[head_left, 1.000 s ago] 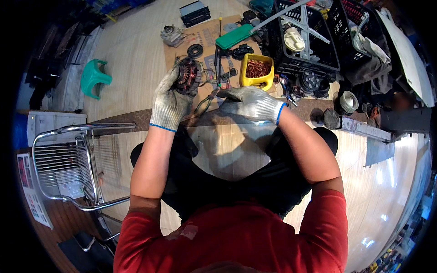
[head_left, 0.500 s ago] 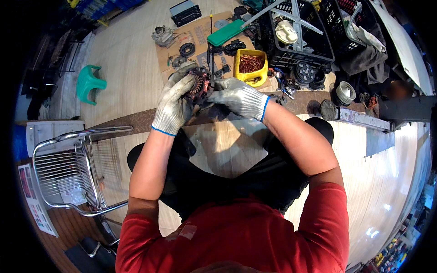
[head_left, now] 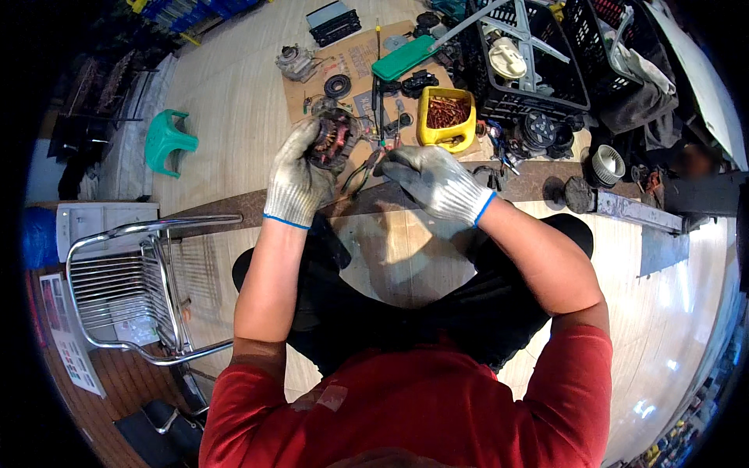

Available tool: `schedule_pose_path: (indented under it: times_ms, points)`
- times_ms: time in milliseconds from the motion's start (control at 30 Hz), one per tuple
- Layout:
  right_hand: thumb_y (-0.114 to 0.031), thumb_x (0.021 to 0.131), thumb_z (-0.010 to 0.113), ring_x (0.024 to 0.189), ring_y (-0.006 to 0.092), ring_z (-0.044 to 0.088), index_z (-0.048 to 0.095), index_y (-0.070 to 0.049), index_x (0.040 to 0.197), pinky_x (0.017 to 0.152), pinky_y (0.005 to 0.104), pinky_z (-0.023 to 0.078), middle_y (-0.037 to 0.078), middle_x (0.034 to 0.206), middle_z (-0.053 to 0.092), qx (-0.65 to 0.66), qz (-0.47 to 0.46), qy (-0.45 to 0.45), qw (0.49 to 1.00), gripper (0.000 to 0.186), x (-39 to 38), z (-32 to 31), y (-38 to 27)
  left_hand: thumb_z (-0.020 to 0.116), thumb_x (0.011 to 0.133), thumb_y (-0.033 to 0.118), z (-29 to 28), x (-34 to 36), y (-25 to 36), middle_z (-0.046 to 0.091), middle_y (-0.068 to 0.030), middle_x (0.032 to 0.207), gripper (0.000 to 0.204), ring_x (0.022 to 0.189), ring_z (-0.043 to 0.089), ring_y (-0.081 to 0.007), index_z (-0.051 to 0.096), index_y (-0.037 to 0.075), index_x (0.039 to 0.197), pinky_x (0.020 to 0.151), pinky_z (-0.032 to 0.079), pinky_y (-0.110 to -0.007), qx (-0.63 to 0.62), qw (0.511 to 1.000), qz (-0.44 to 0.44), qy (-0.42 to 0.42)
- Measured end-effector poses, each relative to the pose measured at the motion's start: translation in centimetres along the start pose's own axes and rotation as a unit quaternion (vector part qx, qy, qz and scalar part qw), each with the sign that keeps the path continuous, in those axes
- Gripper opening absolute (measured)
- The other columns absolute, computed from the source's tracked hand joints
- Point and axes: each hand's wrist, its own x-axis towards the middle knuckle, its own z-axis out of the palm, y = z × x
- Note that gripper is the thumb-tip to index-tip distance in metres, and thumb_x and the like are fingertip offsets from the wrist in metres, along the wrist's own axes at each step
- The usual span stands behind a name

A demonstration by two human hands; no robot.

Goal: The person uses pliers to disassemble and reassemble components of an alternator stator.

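My left hand (head_left: 298, 175), in a white knit glove with a blue cuff, grips a dark round motor part with copper windings (head_left: 334, 139). The part is tilted, its ribbed ring facing right. Apart from it on the right, my gloved right hand (head_left: 433, 178) has its fingers drawn together; whatever is between the fingertips is hidden. A pair of pliers (head_left: 360, 171) shows between the two hands, close to the right fingertips. Just beyond my right hand stands a yellow cut-open jug (head_left: 446, 140) full of copper-coloured pieces.
A cardboard sheet (head_left: 360, 58) bears a black ring (head_left: 337, 86), a metal housing (head_left: 295, 62) and a green-handled tool (head_left: 406, 58). Black crates (head_left: 530, 101) of parts stand at the far right. On the left are a green stool (head_left: 170, 143) and a metal chair (head_left: 117, 292).
My right hand has come away from the motor part toward the right. The left hand still holds the part, now turned, and the pliers show between the hands.
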Motion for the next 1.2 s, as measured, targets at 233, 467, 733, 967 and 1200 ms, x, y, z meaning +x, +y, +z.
schedule_pose_path:
  times_ms: [233,467,733,967,1200]
  points:
    - [-0.014,0.087,0.063,0.101,0.0349,0.065,0.065,-0.005,0.116,0.083,0.0428,0.054,0.019,0.115,0.063,-0.04,-0.037,-0.087,0.995,0.031,-1.5,-0.4,1.8,0.054,0.097,0.02,0.6,-0.6,1.8,0.063,-0.0235,0.122,0.043,0.109,0.065,-0.0304,0.052,-0.01,0.129,0.088,0.059,-0.04,0.06,0.997,-0.035,-0.029]
    - [-0.017,0.091,0.067,0.105,0.0274,0.065,0.054,-0.006,0.134,0.09,0.0362,0.052,0.018,0.116,0.065,0.145,0.076,-0.079,0.983,0.046,-0.4,0.1,0.0,0.056,0.095,0.018,1.6,-1.4,0.3,0.062,-0.0204,0.125,0.046,0.113,0.064,-0.0288,0.05,-0.005,0.135,0.096,0.055,-0.041,0.166,0.979,-0.064,-0.095]
    - [-0.037,0.094,0.058,0.078,0.0392,0.062,0.066,-0.002,0.097,0.07,0.0451,0.048,0.024,0.081,0.063,0.074,0.151,-0.054,0.984,0.036,0.9,-1.3,-1.1,0.06,0.093,0.01,2.8,-1.6,0.0,0.062,-0.0182,0.121,0.045,0.108,0.065,-0.0253,0.049,-0.007,0.133,0.094,0.056,-0.036,0.218,0.966,-0.099,-0.102]
    - [-0.038,0.092,0.06,0.078,0.0394,0.065,0.066,-0.006,0.091,0.068,0.0477,0.051,0.021,0.08,0.065,-0.018,0.029,0.04,0.999,0.033,0.1,-1.1,-0.1,0.062,0.093,0.01,3.6,-1.6,-0.6,0.066,-0.0165,0.111,0.039,0.097,0.068,-0.0227,0.052,-0.007,0.127,0.084,0.06,-0.034,0.307,0.95,-0.045,0.008]
    - [-0.033,0.09,0.061,0.064,0.0303,0.067,0.07,-0.017,0.091,0.055,0.0432,0.054,0.009,0.072,0.067,-0.194,-0.072,0.052,0.977,0.019,-1.1,-0.2,-1.2,0.063,0.093,0.009,2.8,-0.6,-1.0,0.067,-0.0167,0.11,0.038,0.093,0.069,-0.0232,0.053,-0.006,0.126,0.075,0.061,-0.033,0.275,0.956,0.045,0.091]
